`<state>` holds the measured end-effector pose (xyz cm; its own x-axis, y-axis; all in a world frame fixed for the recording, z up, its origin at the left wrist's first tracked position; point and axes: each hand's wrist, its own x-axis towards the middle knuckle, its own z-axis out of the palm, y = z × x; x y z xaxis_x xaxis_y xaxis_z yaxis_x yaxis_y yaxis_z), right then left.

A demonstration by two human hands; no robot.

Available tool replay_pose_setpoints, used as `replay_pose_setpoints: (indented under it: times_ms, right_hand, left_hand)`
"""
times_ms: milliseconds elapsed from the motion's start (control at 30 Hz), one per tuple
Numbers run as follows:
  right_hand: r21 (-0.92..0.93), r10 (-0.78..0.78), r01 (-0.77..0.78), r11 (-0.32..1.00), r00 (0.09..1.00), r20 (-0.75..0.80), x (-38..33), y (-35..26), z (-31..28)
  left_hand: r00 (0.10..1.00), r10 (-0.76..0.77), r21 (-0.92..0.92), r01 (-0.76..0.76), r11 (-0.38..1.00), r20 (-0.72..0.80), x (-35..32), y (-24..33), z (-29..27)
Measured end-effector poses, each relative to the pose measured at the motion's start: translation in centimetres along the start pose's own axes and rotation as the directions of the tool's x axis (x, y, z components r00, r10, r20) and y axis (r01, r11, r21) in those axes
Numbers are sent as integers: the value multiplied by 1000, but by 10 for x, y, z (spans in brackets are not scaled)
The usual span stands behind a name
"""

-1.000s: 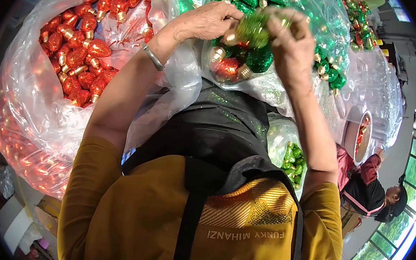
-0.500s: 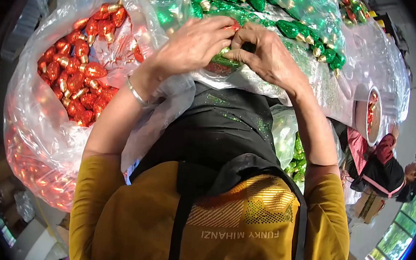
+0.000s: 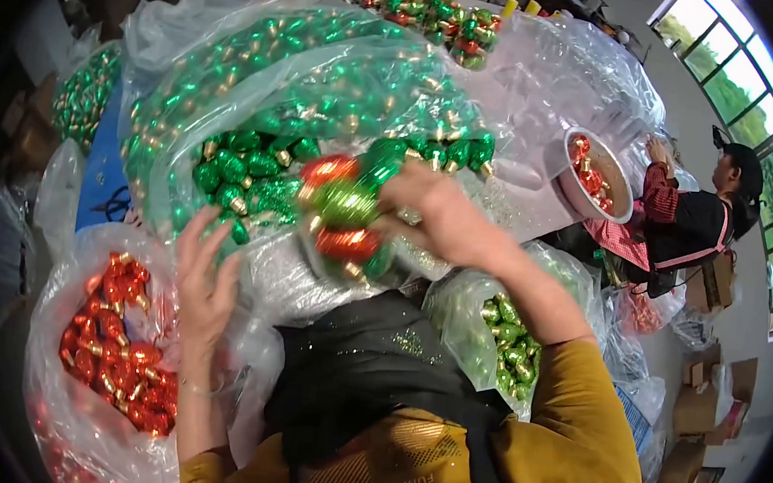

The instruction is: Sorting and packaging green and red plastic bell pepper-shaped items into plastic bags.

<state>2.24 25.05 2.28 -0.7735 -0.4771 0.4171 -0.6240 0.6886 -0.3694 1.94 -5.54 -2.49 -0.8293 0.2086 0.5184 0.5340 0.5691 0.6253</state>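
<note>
While the right hand [image 3: 434, 213] grips a cluster of red and green ornaments [image 3: 345, 216] at frame centre, apparently by its edge, and the left hand [image 3: 205, 277] spreads empty over the red-ornament bag [image 3: 75, 390], one could slip loose.

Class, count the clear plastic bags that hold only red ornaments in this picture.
1: the bag of red ornaments at lower left, beside the left hand. The right hand holds a mixed cluster. Others may be hidden.
</note>
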Motion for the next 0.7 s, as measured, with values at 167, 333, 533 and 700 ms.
replay_pose_setpoints:
  times_ms: [167,333,533,700]
  right_hand:
    - [-287,100,-180,941,957,-273,39,94,-90]
    - [-446,292,-493,747,846,-446,74,253,-99]
    - [-366,592,-735,570,677,-438,106,384,-63]
    - [-582,153,-521,625,812,-563,70,491,-27]
  left_hand:
    - [984,-113,184,137,973,-135,-34,-66,-61]
    - [811,-431,165,525,835,-395,-95,-120,-111]
    - [565,-791,291,817,497,-234,-216,-207,-135]
    - [711,-586,767,602,221,-389,-176,-186,-102]
